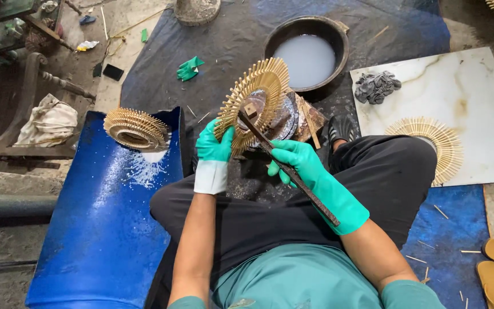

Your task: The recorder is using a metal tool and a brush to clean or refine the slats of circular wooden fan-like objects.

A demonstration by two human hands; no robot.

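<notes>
Nearest the camera, black trousers and a teal shirt fill the bottom of the view, the person seated on a dark tarp (pixel 230 40). Their left hand (pixel 215 150), in a green glove with a white cuff, is closed on the near rim of a golden sunburst frame (pixel 257 98) made of thin sticks, held tilted up just beyond the knees. Their right hand (pixel 298 163), also green-gloved, is wrapped around a long dark rod (pixel 290 171) whose far tip seems to touch the frame's centre, though the contact is hard to make out. Beyond the frame sits a black basin of milky liquid (pixel 307 57). At left a second sunburst frame (pixel 135 129) rests on a blue barrel (pixel 104 229); at right a third (pixel 430 146) lies on a white marble slab (pixel 475 97), near a grey rag (pixel 377 86).
</notes>
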